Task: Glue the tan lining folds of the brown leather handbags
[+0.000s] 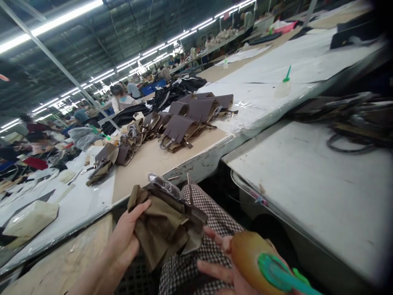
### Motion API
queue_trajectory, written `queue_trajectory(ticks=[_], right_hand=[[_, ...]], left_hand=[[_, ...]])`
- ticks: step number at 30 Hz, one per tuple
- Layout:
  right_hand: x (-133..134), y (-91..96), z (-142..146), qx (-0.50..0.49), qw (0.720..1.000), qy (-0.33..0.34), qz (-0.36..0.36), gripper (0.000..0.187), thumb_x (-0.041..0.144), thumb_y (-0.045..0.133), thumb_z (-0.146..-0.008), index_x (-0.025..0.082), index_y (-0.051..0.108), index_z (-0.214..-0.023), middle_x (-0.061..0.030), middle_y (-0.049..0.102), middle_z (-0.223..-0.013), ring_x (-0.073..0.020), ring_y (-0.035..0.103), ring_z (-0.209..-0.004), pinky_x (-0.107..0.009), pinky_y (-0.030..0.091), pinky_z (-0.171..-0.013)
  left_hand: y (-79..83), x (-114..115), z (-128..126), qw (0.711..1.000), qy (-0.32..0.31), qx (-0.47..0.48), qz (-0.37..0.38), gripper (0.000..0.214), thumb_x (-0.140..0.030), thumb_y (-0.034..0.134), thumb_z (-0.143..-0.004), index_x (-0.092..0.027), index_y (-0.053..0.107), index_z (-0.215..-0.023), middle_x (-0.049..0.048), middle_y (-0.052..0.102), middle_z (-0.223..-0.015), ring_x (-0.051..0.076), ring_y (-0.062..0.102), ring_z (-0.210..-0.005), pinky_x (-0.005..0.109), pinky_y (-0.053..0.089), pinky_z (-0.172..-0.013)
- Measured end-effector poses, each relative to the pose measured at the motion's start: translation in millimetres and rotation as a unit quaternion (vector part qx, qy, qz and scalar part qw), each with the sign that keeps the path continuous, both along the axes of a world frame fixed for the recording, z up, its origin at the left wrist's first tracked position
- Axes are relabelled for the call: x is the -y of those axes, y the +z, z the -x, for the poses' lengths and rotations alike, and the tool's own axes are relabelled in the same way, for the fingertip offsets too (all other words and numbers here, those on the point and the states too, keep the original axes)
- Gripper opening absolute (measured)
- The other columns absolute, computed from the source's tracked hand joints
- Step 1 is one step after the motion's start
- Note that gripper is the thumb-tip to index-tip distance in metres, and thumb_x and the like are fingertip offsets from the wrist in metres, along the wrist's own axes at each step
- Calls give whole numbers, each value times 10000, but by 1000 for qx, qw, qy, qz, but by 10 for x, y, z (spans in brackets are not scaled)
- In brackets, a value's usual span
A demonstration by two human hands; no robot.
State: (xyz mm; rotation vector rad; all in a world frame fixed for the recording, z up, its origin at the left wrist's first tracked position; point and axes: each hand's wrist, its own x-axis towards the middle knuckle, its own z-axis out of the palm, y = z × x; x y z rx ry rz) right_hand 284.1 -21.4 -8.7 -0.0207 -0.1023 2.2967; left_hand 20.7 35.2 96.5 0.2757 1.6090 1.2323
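Note:
My left hand grips an olive-brown fabric bag piece with a dark strap and a plastic-wrapped metal fitting, held over my checked-trousered lap. My right hand at the bottom edge is wrapped round a yellowish glue bottle with a green nozzle cap; its fingertips reach toward the bag piece. Both sit below the edge of the long worktable.
A row of brown bag parts with buckles lies on the worktable. A white squeeze bottle with green tip stands farther back. A grey table at right carries dark straps. Other workers sit in the distance at left.

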Motion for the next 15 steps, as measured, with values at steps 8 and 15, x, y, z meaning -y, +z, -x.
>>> queue_trajectory(ticks=[8,15], right_hand=[[-97,230,182,60,996,-68,20,429,580,626,-863,223,746,-1070,-125,660,-1246,-388,541,-1155,-573,529,-837],[-156,190,333,24,986,-75,144,273,444,758,-827,227,747,-991,-79,767,-1018,-243,692,-945,-379,529,-865]], left_hand=[[188,439,-251,995,-27,93,38,415,-272,742,-861,-135,684,-1249,124,807,-1039,311,779,-940,425,645,-842],[25,555,-164,995,-74,49,38,484,-258,773,-834,-156,643,-1290,128,796,-1072,308,767,-966,428,616,-874]])
